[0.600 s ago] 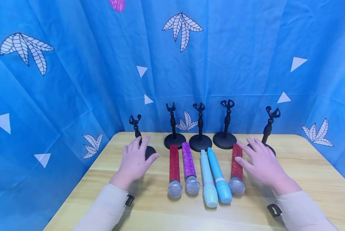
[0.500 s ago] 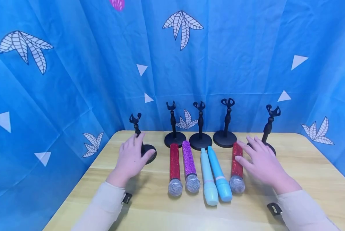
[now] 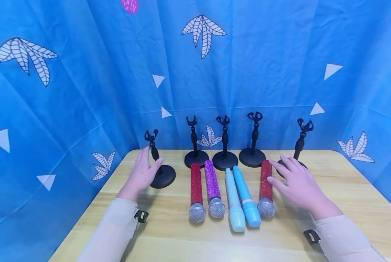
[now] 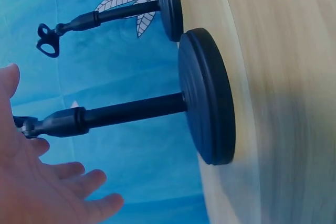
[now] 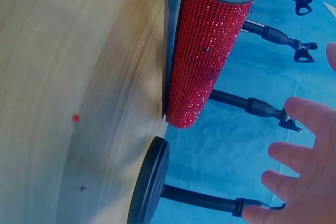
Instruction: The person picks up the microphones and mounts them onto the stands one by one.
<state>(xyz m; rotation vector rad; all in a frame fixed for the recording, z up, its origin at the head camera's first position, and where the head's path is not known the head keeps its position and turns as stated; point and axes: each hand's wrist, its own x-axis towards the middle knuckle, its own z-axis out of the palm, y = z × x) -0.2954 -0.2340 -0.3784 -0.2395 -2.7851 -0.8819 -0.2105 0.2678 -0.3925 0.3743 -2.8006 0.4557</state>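
Observation:
My left hand is beside the leftmost black microphone stand, thumb and fingers spread on either side of its pole. In the left wrist view the fingers are apart from the pole. My right hand hovers with spread fingers between the right red glitter microphone and the rightmost stand. The right wrist view shows that red microphone lying on the table, with the hand apart from it.
Left of that microphone lie a blue microphone, a pale turquoise one, a purple glitter one and another red one. Three more stands line the back of the wooden table, before a blue curtain.
My left hand has drawn left and back from over the leftmost stand's base, uncovering more of the base. The right hand stays nearly in place. The head view has shifted slightly.

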